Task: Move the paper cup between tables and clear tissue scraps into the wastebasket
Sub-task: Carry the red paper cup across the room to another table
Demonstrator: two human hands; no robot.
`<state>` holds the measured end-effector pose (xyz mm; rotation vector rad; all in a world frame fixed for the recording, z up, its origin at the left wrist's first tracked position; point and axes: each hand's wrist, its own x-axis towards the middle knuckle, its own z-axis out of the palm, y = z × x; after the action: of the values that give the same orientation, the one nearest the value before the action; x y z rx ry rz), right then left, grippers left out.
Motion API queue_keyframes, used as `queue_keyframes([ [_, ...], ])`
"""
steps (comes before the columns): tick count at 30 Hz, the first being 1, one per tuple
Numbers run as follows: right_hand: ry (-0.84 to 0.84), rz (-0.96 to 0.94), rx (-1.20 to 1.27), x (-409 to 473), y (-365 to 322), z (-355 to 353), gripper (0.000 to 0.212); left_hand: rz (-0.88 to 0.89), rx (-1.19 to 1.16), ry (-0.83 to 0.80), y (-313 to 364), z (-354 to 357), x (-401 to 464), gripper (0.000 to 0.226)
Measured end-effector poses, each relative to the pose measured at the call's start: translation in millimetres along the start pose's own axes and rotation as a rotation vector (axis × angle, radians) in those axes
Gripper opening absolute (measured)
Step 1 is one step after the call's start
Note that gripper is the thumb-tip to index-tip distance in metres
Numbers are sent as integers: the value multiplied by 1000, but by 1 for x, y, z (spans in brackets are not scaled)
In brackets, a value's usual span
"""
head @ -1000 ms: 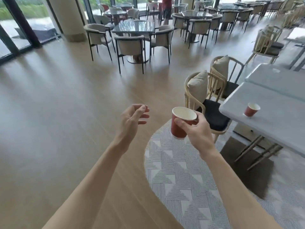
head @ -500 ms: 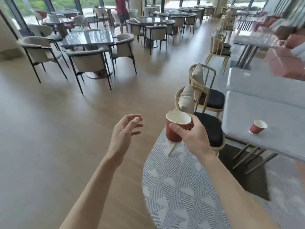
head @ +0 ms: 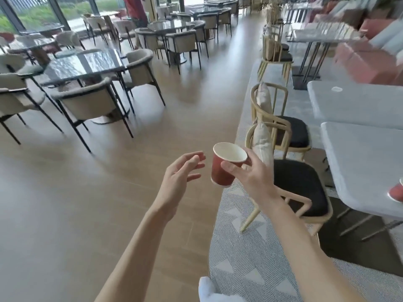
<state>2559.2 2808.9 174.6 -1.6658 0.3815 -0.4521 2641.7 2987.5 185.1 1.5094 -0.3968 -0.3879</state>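
Right hand (head: 250, 177) at centre frame, fingers and thumb wrapped round the red paper cup (head: 225, 165), thumb across the near wall just under the rim. The cup is up in the air over the edge of the patterned rug (head: 250, 258), not resting on anything. Left hand (head: 181, 177) floats just beside it toward the left, palm turned in, fingers relaxed and holding nothing, a small gap between fingertips and cup.

To the right of the cup, two cane chairs (head: 290, 136) with dark seat pads, and past them at the right edge the pale grey table (head: 359, 162). A second red cup (head: 395, 191) sits on that table, cut off by the frame edge. A pale round scrap (head: 337, 89) lies on the farther grey table (head: 349, 101) in the upper right; it may be tissue, too small to be sure. No wastebasket in sight.

This looks like the carry between tables. A light paper cup wants a gentle squeeze, so the wall doesn't buckle, and a level rim through the turn. The free hand is well placed to steady it.

The cup's long axis runs base to mouth, tipped: white mouth up and leaning toward the upper right, base down toward the lower left. The inside looks empty.
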Motion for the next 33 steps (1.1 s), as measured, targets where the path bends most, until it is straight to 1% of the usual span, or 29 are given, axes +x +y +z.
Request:
queue_keyframes([
  [2,-30,-1,-13,48,1,21,45,-25,-10,-23,0,-17,48,27],
  [4,-47,8,-12,95,0,40,51,-18,-15,-30,2,-34,94,29],
  [7,-36,12,-40,160,-2,60,58,9,-25,-15,9,-57,159,29],
  [11,-9,26,-49,242,4,77,55,26,-68,23,9,-76,248,28],
  [13,16,28,-31,283,12,87,56,30,-85,25,2,-81,291,32],
  [16,36,13,-30,349,17,109,57,44,-83,-22,-12,-85,358,37],
  [19,63,24,-7,429,24,135,64,47,-71,-81,-23,-99,439,38],
  [22,87,54,-22,514,24,157,59,30,-44,-85,-22,-124,529,38],
  [24,101,62,-31,555,20,164,57,27,-34,-82,-14,-134,578,39],
  [26,132,58,-45,602,19,167,56,33,-47,-99,-7,-135,635,39],
  [29,189,64,-7,657,20,164,55,50,-85,-134,2,-119,703,31],
  [33,232,41,65,738,38,148,61,71,-120,-175,-9,-92,785,26],
])
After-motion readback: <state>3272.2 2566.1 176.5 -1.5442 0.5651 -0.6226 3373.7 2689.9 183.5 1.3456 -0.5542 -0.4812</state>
